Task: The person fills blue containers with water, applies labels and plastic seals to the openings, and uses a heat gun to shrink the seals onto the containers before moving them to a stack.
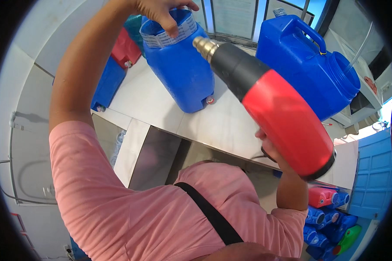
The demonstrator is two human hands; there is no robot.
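Note:
My left hand [160,13] is at the top edge of the view, spread over the neck of an upright blue plastic water container [179,75]. Its thumb presses on a clear printed shrink band [168,36] that circles the neck. Low on the container's front sits a small spigot [210,99]. My right hand [270,148] grips a red and black heat gun [280,111], mostly hidden behind the tool's body. The gun's metal nozzle [206,49] points up and left toward the band. In the picture, the nozzle lies just right of the container's shoulder.
A large blue jug [300,65] with a wide mouth and a hose in it stands at right. Red [125,49] and blue [108,84] containers stand at left on the white tiled counter [150,101]. Several stacked containers [326,218] lie at lower right, near a blue door [375,169].

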